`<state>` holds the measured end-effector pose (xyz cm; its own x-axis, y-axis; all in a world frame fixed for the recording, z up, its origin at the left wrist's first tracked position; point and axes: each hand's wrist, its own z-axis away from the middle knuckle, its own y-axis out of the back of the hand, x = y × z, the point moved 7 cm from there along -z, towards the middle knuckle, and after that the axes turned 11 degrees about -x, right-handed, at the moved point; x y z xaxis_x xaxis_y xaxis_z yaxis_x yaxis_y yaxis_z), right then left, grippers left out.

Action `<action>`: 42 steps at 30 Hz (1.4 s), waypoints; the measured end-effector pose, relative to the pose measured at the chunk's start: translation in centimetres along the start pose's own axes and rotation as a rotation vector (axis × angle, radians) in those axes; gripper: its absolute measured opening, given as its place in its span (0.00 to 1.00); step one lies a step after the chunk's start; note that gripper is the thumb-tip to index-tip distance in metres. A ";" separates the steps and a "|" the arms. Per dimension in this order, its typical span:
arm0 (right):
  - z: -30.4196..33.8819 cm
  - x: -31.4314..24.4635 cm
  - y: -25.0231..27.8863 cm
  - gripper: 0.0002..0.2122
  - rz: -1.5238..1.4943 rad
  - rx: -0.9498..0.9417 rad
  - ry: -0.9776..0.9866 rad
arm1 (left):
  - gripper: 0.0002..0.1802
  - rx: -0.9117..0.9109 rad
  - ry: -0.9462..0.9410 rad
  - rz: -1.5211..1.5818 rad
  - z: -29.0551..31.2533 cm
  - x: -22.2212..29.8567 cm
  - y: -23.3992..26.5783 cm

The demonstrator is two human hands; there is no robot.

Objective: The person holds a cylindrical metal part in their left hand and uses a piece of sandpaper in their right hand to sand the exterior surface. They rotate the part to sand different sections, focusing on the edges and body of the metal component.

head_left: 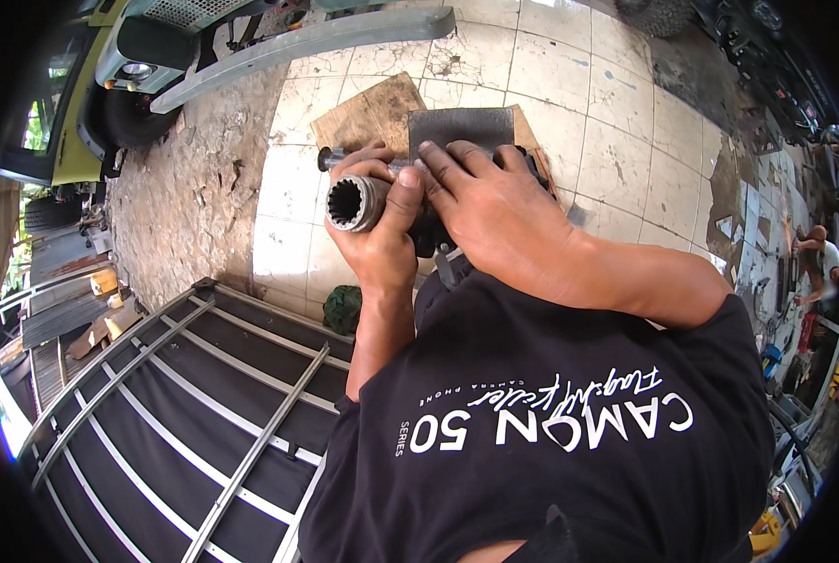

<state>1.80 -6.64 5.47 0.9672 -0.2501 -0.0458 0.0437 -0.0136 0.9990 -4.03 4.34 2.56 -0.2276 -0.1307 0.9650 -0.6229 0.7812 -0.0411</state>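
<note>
- The left hand point(379, 246) is wrapped around the tube point(373, 199), thumb over its right side and fingers curling behind it.
- The tube sits in front of the chest, left of the body's midline, its toothed mouth facing up toward the head.
- The right hand point(504, 214) lies palm down, fingers reaching left to the tips of the left hand's (the two nearly meet, or touch; the overlap hides which). Whether it grips or only presses, I cannot tell.
- Just past the tube, a metal bar point(328, 159) pokes out to the left of the left hand's fingers.
- A dark plate point(480, 125) lies beyond the right hand's fingers, with a brown board point(368, 105) to its left, over the tiled floor point(617, 141).
- A small lever point(447, 268) stands out below the right hand, close to the shirt point(570, 375).
- The step in hand looks like steadying or aligning the tube beside the bar.
- My judgement: the next move calls for a firm left grip, the mouth kept level, and right fingertips clear of any pinch between metal parts.
</note>
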 end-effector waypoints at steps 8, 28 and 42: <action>-0.9 0.4 -0.9 0.20 -0.087 0.042 -0.009 | 0.12 0.020 0.015 0.079 0.0 -0.7 0.5; -1.0 0.7 -1.5 0.21 -0.277 0.028 -0.016 | 0.12 0.014 -0.023 0.065 0.3 -0.6 1.0; 0.2 0.3 -1.0 0.22 -0.319 -0.010 -0.020 | 0.12 -0.012 -0.022 -0.001 0.7 -0.2 0.3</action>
<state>1.96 -6.92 4.48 0.8994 -0.2535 -0.3562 0.3463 -0.0844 0.9343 -4.74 4.16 2.17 -0.2434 -0.1442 0.9591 -0.6139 0.7885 -0.0372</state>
